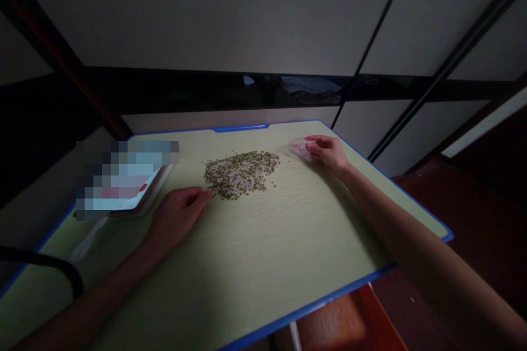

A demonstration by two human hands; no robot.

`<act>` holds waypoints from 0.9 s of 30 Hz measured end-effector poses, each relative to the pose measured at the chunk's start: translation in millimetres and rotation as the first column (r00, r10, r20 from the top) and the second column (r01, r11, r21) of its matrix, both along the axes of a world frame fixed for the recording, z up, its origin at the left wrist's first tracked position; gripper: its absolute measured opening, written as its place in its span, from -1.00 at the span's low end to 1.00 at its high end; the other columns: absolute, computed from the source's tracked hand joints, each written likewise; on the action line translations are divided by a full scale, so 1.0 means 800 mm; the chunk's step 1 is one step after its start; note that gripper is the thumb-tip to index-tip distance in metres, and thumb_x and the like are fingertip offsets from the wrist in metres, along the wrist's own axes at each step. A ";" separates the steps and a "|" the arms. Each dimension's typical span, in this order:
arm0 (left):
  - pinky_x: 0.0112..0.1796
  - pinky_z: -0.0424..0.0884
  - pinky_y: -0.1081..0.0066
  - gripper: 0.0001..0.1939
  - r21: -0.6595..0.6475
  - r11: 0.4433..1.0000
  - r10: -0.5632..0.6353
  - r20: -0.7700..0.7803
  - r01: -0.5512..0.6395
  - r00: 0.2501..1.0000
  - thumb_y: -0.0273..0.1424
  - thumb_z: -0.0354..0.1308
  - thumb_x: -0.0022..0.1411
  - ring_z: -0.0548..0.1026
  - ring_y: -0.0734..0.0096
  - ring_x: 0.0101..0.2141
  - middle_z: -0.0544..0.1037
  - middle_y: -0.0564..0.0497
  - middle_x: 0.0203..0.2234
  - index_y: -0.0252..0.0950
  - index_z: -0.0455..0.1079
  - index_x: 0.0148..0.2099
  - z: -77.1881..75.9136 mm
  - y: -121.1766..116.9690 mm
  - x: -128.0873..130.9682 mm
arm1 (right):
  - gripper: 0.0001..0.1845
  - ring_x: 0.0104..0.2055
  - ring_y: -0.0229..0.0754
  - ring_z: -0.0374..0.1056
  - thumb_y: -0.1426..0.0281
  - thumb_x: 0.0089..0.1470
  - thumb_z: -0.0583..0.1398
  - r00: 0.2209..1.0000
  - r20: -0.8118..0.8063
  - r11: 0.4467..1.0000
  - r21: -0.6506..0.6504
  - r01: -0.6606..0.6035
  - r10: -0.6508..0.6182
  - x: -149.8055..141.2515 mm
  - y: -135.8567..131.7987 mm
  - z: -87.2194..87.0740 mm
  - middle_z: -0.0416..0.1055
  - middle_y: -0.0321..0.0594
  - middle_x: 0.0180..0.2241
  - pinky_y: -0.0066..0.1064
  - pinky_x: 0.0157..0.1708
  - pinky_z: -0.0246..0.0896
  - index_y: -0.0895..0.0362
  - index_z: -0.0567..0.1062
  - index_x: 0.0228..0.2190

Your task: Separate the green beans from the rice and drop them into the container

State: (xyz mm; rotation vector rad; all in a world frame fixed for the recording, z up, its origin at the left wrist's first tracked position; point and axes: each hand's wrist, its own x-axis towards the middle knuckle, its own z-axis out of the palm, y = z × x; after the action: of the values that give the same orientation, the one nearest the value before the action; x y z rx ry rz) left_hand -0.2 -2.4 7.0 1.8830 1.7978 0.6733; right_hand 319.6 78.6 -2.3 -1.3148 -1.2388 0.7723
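Observation:
A flat pile of small green beans mixed with whitish grains (242, 174) is spread over the pale tabletop (267, 247). At the pile's near left edge is my left hand (179, 214), its fingers curled and thumb and forefinger pinched together. Whatever may be between those fingertips is too small to tell. To the right of the pile, my right hand (329, 154) grips a crumpled clear plastic bag (302, 148). The bag lies low over the table, its left end close to the pile's right side; what is inside cannot be made out.
A lit tablet-like screen (127, 189), partly pixelated, stands tilted at the table's left. A black curved bar or cable (45, 260) crosses the left front. Pale cabinet panels (230, 16) rise behind the table. An orange-red box (341, 323) is below its front edge.

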 end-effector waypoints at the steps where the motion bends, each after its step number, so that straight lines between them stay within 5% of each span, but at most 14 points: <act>1: -0.56 0.07 0.47 -0.61 -0.007 1.000 0.005 0.005 -0.005 1.000 -0.13 -0.12 0.03 0.19 0.51 -0.68 0.15 0.19 -0.82 -0.24 0.09 -0.70 -0.001 0.000 -0.001 | -0.71 -0.63 -0.37 0.12 0.39 -0.28 0.23 0.999 0.027 0.999 -0.029 0.042 -0.041 -0.001 0.009 -0.004 0.32 -0.32 -0.63 -0.49 -0.61 0.03 0.25 0.49 -0.39; 9: -0.59 0.07 0.47 -0.57 -0.045 0.998 0.049 0.057 -0.046 0.997 -0.02 -0.16 -0.04 0.17 0.50 -0.70 0.10 0.19 -0.81 -0.21 0.02 -0.71 -0.005 0.002 -0.003 | -0.65 -0.60 -0.33 0.15 0.35 -0.23 0.17 0.951 0.309 1.000 -0.015 -0.009 0.013 0.001 0.018 -0.020 0.39 -0.23 -0.60 -0.49 -0.61 0.03 0.28 0.52 -0.35; 27: -0.61 0.10 0.46 -0.58 -0.107 0.991 0.080 0.042 -0.075 0.996 0.00 -0.12 -0.10 0.18 0.48 -0.70 0.14 0.17 -0.82 -0.21 0.07 -0.73 -0.008 0.006 -0.003 | -0.56 -0.64 -0.39 0.00 0.29 -0.17 0.16 0.914 0.348 0.978 -0.087 -0.191 0.210 -0.018 0.005 -0.011 0.28 -0.27 -0.62 -0.50 -0.64 -0.08 0.36 0.51 -0.28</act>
State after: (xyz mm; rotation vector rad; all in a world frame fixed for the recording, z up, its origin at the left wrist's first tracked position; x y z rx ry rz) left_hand -3.0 2.3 1.0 1.7234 1.8477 0.6314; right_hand 304.8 82.4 -11.2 -1.4258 -1.6742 0.7321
